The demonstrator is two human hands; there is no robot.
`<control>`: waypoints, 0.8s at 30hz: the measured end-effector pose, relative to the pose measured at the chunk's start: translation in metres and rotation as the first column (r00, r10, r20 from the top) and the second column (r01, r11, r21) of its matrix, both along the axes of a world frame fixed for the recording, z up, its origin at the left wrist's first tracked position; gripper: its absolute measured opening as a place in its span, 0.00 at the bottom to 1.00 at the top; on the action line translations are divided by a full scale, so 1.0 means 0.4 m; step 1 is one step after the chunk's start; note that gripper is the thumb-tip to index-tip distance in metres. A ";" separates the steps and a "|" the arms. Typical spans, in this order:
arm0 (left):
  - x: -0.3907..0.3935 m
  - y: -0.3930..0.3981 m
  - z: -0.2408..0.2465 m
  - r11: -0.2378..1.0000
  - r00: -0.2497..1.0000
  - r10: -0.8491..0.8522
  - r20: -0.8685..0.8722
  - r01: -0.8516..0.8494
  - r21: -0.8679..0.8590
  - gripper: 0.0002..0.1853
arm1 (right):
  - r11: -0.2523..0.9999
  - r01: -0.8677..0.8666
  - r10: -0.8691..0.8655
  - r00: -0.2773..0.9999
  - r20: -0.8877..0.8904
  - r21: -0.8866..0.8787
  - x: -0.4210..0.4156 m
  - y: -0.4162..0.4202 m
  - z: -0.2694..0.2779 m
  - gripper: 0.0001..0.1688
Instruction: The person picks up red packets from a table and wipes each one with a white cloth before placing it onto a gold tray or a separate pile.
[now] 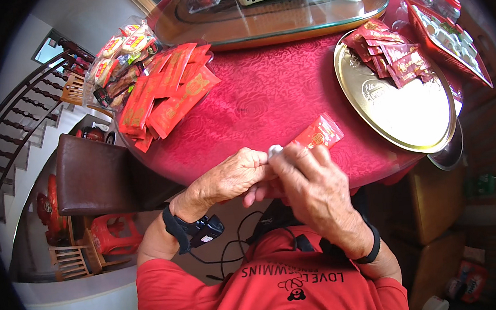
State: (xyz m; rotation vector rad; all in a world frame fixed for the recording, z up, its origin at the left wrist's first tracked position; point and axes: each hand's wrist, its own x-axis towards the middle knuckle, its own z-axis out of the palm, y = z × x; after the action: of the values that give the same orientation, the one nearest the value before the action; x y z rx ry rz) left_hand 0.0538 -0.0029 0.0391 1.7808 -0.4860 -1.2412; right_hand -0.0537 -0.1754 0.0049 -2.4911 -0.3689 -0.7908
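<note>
My left hand [238, 173] and my right hand [318, 189] meet just over the near edge of the table. A small white object [275, 150] is pinched between their fingertips, mostly covered, so its kind is unclear. Just beyond my right knuckles is a red sachet [319, 132] with gold print, partly hidden by that hand. It appears to rest on the red patterned tablecloth [264, 88].
At the left, long red packets [173, 93] pile beside wrapped snacks [128, 48]. A gold oval tray [376, 114] at the right carries dark red sachets [397, 58]. Beyond it stands a red basket [449, 43] of white-capped items. A glass-topped turntable [273, 26] spans the back.
</note>
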 end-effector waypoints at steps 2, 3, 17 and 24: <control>-0.001 -0.004 0.007 1.000 0.999 0.009 -0.031 -0.009 0.012 0.20 | 0.993 0.102 -0.104 0.994 -0.031 -0.052 0.022 -0.015 0.006 0.21; 0.000 -0.002 0.006 1.000 0.999 0.020 -0.039 -0.020 0.012 0.20 | 0.979 0.159 -0.164 0.986 -0.033 -0.126 0.030 -0.033 0.008 0.19; -0.020 -0.001 -0.004 0.986 0.988 0.157 -0.008 -0.158 -0.054 0.22 | 0.991 0.062 -0.059 0.998 0.031 -0.117 0.028 0.016 -0.008 0.22; -0.021 0.020 -0.016 0.969 0.976 0.207 -0.061 -0.213 -0.128 0.17 | 0.968 -0.136 0.147 0.988 0.038 -0.209 -0.039 -0.014 -0.011 0.25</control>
State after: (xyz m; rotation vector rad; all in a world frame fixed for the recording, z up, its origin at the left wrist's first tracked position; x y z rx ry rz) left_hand 0.0453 0.0050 0.0327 1.6397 -0.3350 -1.0754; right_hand -0.0693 -0.1808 0.0005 -2.6009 -0.6712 -0.7974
